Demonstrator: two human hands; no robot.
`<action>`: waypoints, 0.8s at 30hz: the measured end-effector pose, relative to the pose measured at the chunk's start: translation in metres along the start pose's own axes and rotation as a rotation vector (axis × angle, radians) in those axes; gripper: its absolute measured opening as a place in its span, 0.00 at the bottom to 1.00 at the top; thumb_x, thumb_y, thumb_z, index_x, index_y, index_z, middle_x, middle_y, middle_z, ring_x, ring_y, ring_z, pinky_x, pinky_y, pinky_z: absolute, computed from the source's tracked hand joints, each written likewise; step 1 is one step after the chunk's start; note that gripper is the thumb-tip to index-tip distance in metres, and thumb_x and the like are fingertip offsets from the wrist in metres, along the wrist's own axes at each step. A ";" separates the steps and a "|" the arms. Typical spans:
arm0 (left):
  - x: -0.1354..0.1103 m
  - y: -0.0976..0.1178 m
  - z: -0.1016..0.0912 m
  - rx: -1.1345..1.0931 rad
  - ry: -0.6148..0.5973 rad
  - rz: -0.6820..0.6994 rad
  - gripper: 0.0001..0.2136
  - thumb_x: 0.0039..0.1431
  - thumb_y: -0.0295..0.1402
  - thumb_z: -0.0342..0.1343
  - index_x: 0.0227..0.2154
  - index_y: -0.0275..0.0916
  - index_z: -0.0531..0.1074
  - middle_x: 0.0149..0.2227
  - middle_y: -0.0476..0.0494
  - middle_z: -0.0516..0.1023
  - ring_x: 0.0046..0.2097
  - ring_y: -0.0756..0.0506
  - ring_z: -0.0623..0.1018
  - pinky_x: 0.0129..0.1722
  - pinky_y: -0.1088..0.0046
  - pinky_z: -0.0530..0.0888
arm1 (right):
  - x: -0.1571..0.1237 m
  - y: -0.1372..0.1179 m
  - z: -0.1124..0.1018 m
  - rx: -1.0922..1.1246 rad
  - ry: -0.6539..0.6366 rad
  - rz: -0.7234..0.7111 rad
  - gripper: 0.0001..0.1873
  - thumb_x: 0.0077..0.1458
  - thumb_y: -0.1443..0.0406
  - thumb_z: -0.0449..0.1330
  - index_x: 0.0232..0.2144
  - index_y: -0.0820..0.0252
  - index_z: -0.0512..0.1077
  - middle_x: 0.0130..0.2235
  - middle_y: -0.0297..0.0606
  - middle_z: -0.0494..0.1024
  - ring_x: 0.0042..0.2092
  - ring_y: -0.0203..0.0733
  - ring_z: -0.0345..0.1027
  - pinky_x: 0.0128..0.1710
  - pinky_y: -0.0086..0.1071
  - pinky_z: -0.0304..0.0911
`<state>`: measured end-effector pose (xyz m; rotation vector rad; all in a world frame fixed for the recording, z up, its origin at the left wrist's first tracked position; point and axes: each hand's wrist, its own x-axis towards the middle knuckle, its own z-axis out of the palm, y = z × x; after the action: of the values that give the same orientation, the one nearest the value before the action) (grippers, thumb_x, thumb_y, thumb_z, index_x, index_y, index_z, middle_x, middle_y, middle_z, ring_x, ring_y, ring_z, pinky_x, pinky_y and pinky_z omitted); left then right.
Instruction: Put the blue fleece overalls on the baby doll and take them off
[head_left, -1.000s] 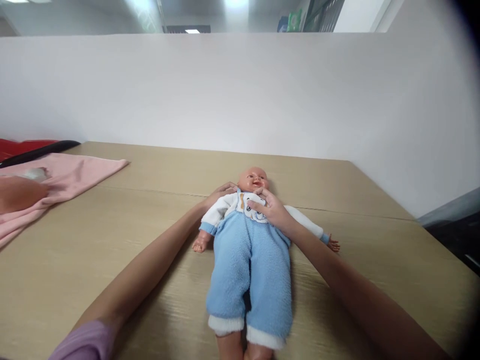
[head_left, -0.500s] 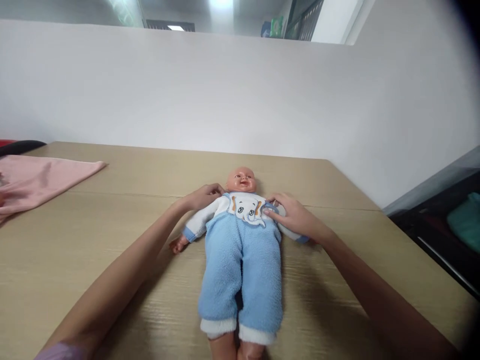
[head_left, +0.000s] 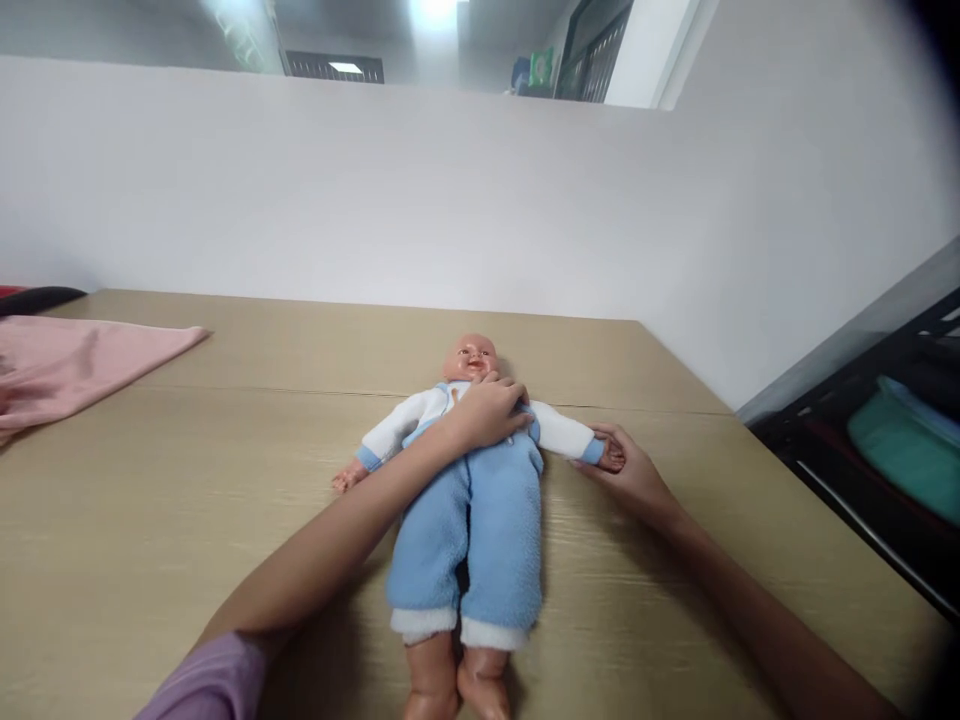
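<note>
A doll (head_left: pixel 503 520) dressed in blue and white lies face up on the table (head_left: pixel 187 460), arms spread. The person's left hand (head_left: pixel 491 410) rests across its chest, fingers bent; whether they grip cloth is impossible to tell. The right hand (head_left: pixel 634 475) curls partly closed around the doll's outstretched hand (head_left: pixel 613 457)

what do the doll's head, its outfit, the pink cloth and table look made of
Doll's head: probably plastic or vinyl, smooth with shiny highlights.
Outfit: soft fabric, likely fleece; the blue legs look matte and fuzzy.
Pink cloth: matte textile with soft creases; exact fibre unclear.
Table: possibly wood-effect laminate, with faint grain and low sheen.
</note>
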<state>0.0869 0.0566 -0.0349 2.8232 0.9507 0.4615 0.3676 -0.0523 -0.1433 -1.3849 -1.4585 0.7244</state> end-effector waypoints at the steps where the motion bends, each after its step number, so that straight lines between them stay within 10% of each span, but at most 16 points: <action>1: 0.002 -0.001 0.003 -0.015 0.004 0.008 0.11 0.73 0.39 0.62 0.49 0.37 0.78 0.50 0.34 0.84 0.55 0.32 0.78 0.57 0.54 0.73 | 0.002 -0.003 0.003 0.069 0.047 -0.001 0.37 0.49 0.50 0.80 0.55 0.53 0.73 0.53 0.45 0.84 0.51 0.55 0.81 0.53 0.46 0.78; 7: -0.007 -0.009 0.002 -0.275 0.183 0.205 0.10 0.76 0.39 0.59 0.49 0.38 0.78 0.46 0.39 0.82 0.50 0.40 0.80 0.51 0.65 0.73 | 0.038 -0.037 0.022 0.420 0.097 -0.047 0.35 0.50 0.51 0.79 0.56 0.51 0.73 0.60 0.42 0.80 0.61 0.52 0.76 0.64 0.45 0.73; 12: -0.022 -0.008 -0.003 -0.168 0.225 0.376 0.16 0.81 0.43 0.49 0.54 0.42 0.79 0.51 0.37 0.81 0.53 0.39 0.79 0.54 0.62 0.69 | 0.063 -0.056 0.052 0.261 -0.065 -0.195 0.30 0.52 0.56 0.76 0.56 0.50 0.76 0.53 0.40 0.78 0.53 0.50 0.77 0.57 0.43 0.76; 24: -0.018 0.000 -0.013 -0.808 0.209 0.141 0.12 0.68 0.43 0.65 0.42 0.39 0.80 0.39 0.44 0.83 0.41 0.43 0.81 0.46 0.66 0.75 | 0.032 -0.067 0.056 -0.125 -0.238 -0.510 0.21 0.72 0.52 0.58 0.60 0.50 0.77 0.61 0.49 0.70 0.63 0.60 0.67 0.67 0.55 0.66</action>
<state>0.0691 0.0462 -0.0266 2.1262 0.4321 0.9228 0.2936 -0.0225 -0.0955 -0.9701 -1.9730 0.4828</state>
